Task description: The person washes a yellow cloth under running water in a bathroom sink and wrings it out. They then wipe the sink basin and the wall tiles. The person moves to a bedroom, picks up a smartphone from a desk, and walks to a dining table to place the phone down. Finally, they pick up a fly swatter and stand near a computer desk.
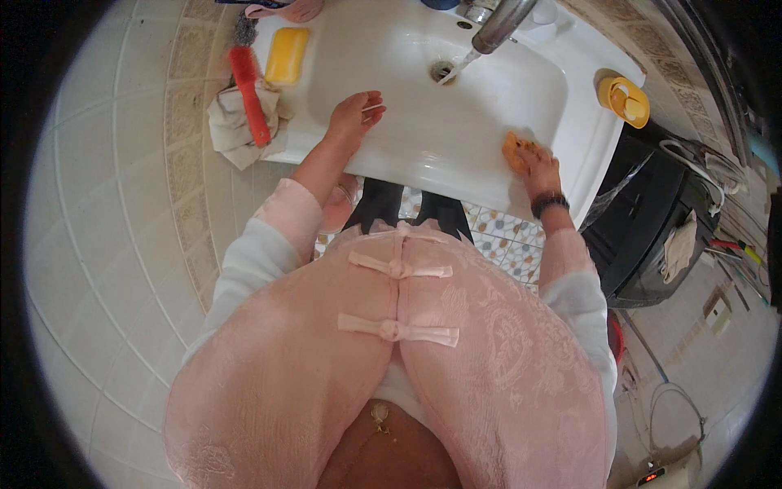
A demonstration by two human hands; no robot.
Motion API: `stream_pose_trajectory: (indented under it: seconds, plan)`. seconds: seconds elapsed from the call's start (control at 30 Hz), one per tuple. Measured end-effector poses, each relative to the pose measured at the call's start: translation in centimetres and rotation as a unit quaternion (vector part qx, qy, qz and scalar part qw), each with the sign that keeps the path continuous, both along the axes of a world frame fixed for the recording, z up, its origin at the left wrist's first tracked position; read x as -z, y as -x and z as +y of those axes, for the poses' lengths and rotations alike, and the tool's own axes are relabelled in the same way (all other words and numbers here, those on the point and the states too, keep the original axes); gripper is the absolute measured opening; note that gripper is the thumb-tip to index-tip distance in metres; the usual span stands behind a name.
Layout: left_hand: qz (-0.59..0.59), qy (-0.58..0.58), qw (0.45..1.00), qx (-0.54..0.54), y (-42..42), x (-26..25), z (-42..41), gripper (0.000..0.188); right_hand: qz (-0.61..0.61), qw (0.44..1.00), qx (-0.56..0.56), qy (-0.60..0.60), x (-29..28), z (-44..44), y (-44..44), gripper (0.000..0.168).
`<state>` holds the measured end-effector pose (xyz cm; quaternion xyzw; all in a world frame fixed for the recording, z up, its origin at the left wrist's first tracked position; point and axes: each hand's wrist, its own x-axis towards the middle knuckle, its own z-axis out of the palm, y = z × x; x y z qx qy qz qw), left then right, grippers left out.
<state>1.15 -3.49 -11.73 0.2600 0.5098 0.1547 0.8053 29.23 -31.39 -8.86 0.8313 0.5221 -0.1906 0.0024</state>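
A white ceramic washbasin [415,140] lies before me, and water runs from a metal faucet [495,33] towards the drain [442,71]. My right hand [540,171], with a dark band at the wrist, presses an orange scrubbing cloth or sponge [514,154] against the basin's right inner side. Over the left part of the basin hovers my left hand [354,119], its fingers loosely curled. A thin white line shows between those fingers; whether it is an object or a gap, I cannot tell.
On the left ledge are a yellow soap bar [287,56], a red-handled brush [249,98] on a crumpled pale cloth [229,125], and a metal scourer [245,29]. A yellow cup [624,102] sits at the right rim. A black appliance or cabinet [641,214] stands to the right.
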Motion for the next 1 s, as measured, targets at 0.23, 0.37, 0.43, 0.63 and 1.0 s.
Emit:
stream_pose_trajectory:
  seconds: [0.23, 0.37, 0.43, 0.63, 1.0]
  plan:
    - [0.018, -0.033, 0.998, -0.044, 2.1, -1.1, 2.2, 0.026, 0.196, 0.978, -0.033, -0.065, -3.4, 5.7, 13.2, 0.04]
    - [0.02, -0.123, 0.989, -0.075, 2.8, -2.1, 3.7, 0.025, 0.335, 0.879, -0.132, -0.313, -2.6, 17.2, 21.6, 0.035]
    - [0.022, -0.155, 0.983, -0.095, 3.0, -3.0, 4.5, 0.025, 0.253, 0.927, -0.186, -0.207, -1.3, 19.2, 24.4, 0.032]
    - [0.031, -0.181, 0.977, -0.113, 3.8, -5.2, 5.7, 0.026, 0.238, 0.933, -0.119, -0.243, -3.5, 12.6, 19.0, 0.029]
    - [0.016, -0.101, 0.995, -0.011, 2.7, -3.3, 3.3, 0.024, 0.01, 0.99, 0.117, -0.081, -1.7, -3.4, 9.5, 0.039]
